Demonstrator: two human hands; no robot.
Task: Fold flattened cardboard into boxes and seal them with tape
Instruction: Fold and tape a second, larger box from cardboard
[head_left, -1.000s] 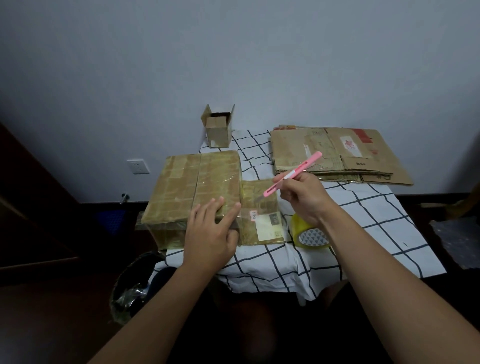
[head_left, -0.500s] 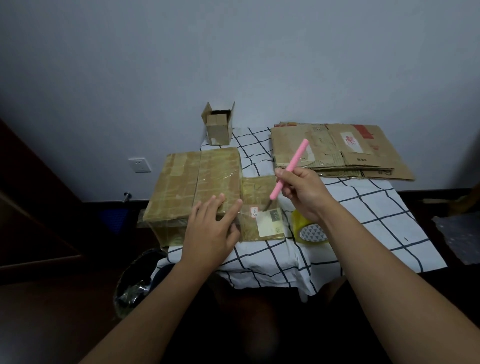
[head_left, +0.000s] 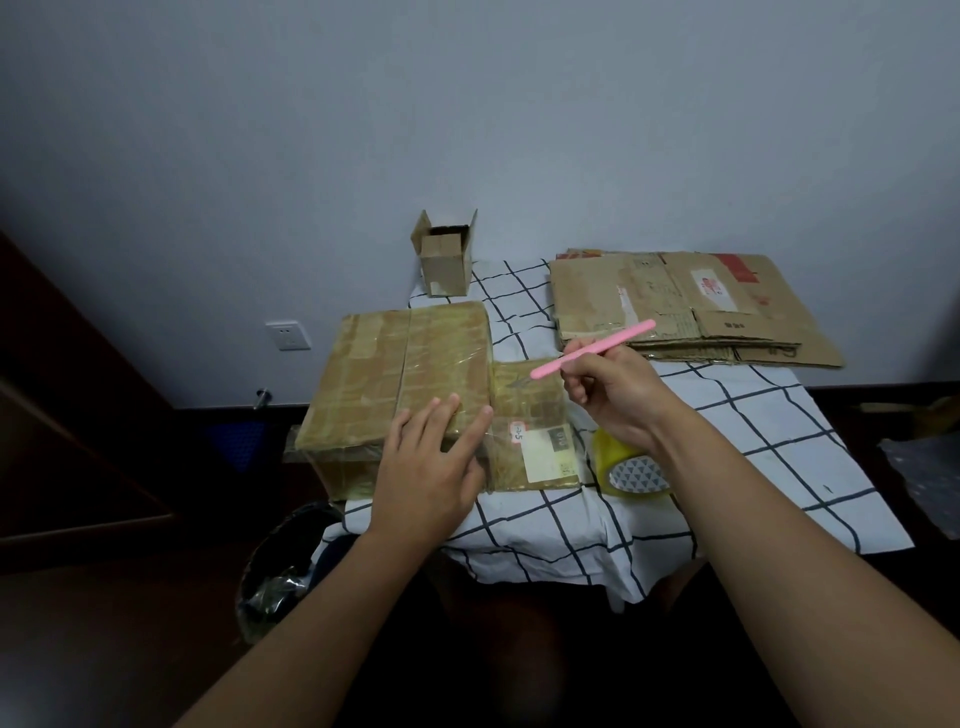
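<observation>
A large taped cardboard box (head_left: 395, 374) lies at the table's left edge, with a smaller flap or flat box (head_left: 535, 441) bearing a label beside it on the right. My left hand (head_left: 431, 462) rests flat on the big box's near right corner, fingers straight. My right hand (head_left: 613, 400) holds a pink cutter (head_left: 592, 348) above the labelled piece, its blade end pointing left and down. A roll of yellowish clear tape (head_left: 631, 470) sits on the cloth just under my right wrist. A stack of flattened cardboard (head_left: 685, 306) lies at the back right.
A small open box (head_left: 447, 254) stands at the back against the wall. The table wears a white checked cloth (head_left: 753, 467). A bin with a black liner (head_left: 283, 566) stands on the floor at the front left. A wall socket (head_left: 287, 335) is at the left.
My right hand has swung the pink cutter from steeply upright to nearly level, and lifted a little. My left hand stays on the box.
</observation>
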